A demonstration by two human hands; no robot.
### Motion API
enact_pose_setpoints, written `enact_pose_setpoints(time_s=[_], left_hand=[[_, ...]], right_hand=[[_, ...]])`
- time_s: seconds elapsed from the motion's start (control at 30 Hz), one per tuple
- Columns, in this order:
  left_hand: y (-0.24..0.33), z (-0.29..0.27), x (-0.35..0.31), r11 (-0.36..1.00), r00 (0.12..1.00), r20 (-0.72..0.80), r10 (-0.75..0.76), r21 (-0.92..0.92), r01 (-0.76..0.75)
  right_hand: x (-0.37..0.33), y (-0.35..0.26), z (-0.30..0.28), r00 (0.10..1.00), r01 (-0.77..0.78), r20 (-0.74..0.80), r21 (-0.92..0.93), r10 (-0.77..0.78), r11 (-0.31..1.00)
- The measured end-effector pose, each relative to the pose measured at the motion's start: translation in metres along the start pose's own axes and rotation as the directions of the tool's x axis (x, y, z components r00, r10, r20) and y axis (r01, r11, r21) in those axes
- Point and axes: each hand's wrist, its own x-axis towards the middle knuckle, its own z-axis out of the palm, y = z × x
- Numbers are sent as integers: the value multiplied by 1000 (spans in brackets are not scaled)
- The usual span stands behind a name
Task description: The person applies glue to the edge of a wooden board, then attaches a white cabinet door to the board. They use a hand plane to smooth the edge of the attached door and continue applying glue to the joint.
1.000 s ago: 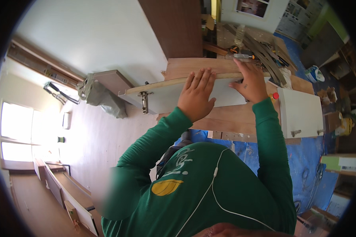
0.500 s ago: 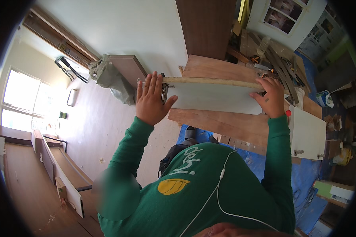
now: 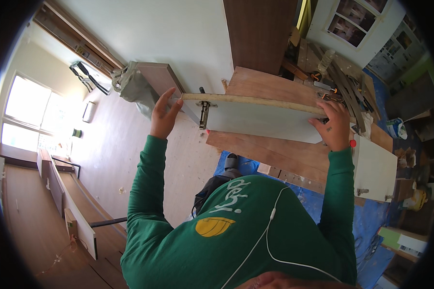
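Note:
A white cabinet door (image 3: 260,121) stands on its long edge across a wooden board, its pale raw edge facing up. A metal hinge (image 3: 205,114) is fixed to its face near the left end. My left hand (image 3: 164,118) grips the door's left end between thumb and fingers. Around the right end, my right hand (image 3: 335,126) is closed, thumb on the white face and fingers over the top edge. Part of another hinge there is hidden by that hand.
The wooden board (image 3: 255,149) lies under the door. Hand tools (image 3: 345,91) and a clear bottle (image 3: 326,59) are at the far right. Another white door (image 3: 375,168) with hinges lies at right. A plastic bag (image 3: 132,89) leans by a panel at left. Blue sheeting (image 3: 304,195) covers the floor.
My left hand has slid left, from lying flat with spread fingers over the door near the hinge to gripping its end. The hinge now shows fully. My right hand stays at the right end.

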Motion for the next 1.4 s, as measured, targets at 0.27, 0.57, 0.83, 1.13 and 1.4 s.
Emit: enact_pose_setpoints(time_s=[0.27, 0.57, 0.83, 1.13, 1.4], left_hand=[[0, 11, 11, 768, 979, 90, -184, -609, 200], [-5, 12, 24, 768, 950, 132, -282, -563, 306], [0, 12, 30, 791, 940, 112, -321, -515, 331], [7, 10, 38, 893, 971, 51, -232, -385, 234], [11, 11, 31, 850, 960, 52, -275, -454, 268]], right_hand=[[-2, -1, -2, 1000, -11, 20, -16, 12, 1000], [-2, -8, -5, 999, -41, 20, -32, 42, 999], [-2, -8, -5, 999, -31, 17, -25, 32, 999], [-1, -10, -5, 999, -42, 25, -31, 43, 999], [-1, -9, -5, 999, -39, 20, -31, 40, 999]])
